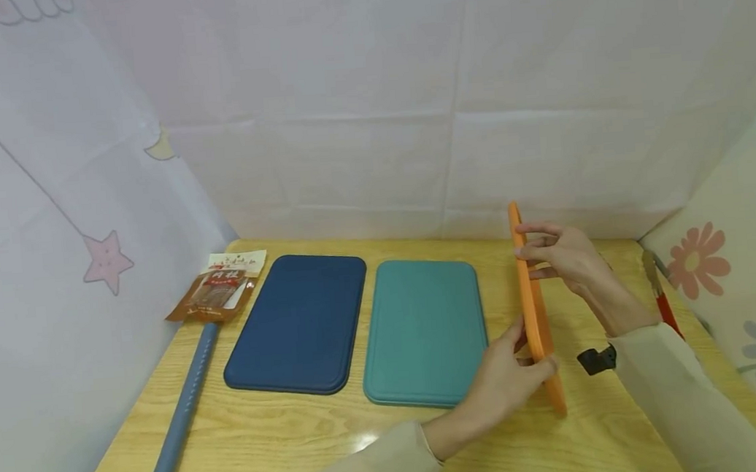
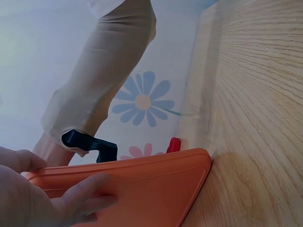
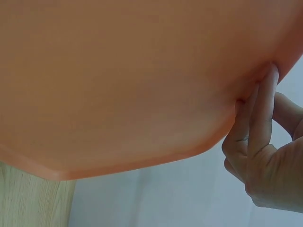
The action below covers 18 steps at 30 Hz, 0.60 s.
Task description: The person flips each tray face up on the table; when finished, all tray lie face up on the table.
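An orange tray (image 1: 533, 313) stands on edge above the right part of the table, nearly side-on in the head view. My left hand (image 1: 503, 381) grips its near, lower edge, thumb on one face and fingers on the other. Higher up, the right hand (image 1: 567, 259) pinches the far edge. In the left wrist view, the left hand's fingers (image 2: 87, 189) lie along the tray's face. The right wrist view shows the tray's shallow hollow side (image 3: 118, 94), with the right fingers (image 3: 262, 113) against the inside of its rim. Left of the hands lies a teal tray (image 1: 424, 328), flat.
A navy tray (image 1: 298, 322) lies left of the teal one. At the table's left edge are a brown snack packet (image 1: 220, 287) and a long grey-blue stick (image 1: 186, 410). A red-handled tool (image 1: 664, 304) lies by the right wall. Printed cloth walls enclose the table.
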Each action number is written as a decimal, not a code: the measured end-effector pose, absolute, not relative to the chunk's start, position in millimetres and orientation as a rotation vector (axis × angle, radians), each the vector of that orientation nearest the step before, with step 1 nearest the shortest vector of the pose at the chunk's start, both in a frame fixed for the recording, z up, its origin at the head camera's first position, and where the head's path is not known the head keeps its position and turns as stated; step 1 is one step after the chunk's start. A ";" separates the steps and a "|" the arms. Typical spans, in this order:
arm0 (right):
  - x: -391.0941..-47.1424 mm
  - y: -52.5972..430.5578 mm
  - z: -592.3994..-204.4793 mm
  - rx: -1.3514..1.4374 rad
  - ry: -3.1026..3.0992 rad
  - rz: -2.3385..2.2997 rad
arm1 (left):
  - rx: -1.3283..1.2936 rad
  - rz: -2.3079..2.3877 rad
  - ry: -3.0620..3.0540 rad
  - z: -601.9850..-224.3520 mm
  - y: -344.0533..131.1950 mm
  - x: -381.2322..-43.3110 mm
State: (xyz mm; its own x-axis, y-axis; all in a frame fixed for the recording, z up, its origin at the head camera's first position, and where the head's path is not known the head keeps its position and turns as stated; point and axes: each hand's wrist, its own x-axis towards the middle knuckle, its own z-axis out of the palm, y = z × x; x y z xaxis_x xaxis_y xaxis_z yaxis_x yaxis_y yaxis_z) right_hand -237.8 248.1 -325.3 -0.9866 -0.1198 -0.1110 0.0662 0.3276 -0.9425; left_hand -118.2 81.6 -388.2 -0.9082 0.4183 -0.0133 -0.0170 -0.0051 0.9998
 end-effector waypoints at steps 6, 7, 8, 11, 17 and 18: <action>-238.6 241.3 -327.7 -0.037 2.407 -1.741 | 0.389 2.035 1.840 -380.6 75.5 -121.8; -238.6 240.3 -328.1 -0.035 2.405 -1.738 | 0.378 2.038 1.826 -379.9 74.9 -122.8; -238.8 239.4 -328.6 -0.034 2.405 -1.735 | 0.367 2.044 1.815 -379.1 74.4 -124.0; -238.8 236.6 -330.2 -0.050 2.413 -1.716 | 0.311 2.055 1.771 -377.0 72.5 -127.5; -237.6 231.7 -333.9 -0.071 2.431 -1.686 | 0.278 2.077 1.682 -372.8 68.4 -133.2; -237.4 231.0 -334.5 -0.072 2.435 -1.683 | 0.277 2.081 1.677 -372.4 68.0 -133.7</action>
State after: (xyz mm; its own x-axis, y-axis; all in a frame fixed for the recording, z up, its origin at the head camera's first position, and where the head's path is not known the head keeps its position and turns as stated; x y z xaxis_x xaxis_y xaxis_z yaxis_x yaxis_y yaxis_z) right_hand -237.4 231.0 -334.5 -0.9826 -0.1419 -0.1201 0.0623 0.3576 -0.9318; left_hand -133.7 68.0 -372.4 -0.8781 0.4626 -0.1226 -0.2182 -0.1590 0.9629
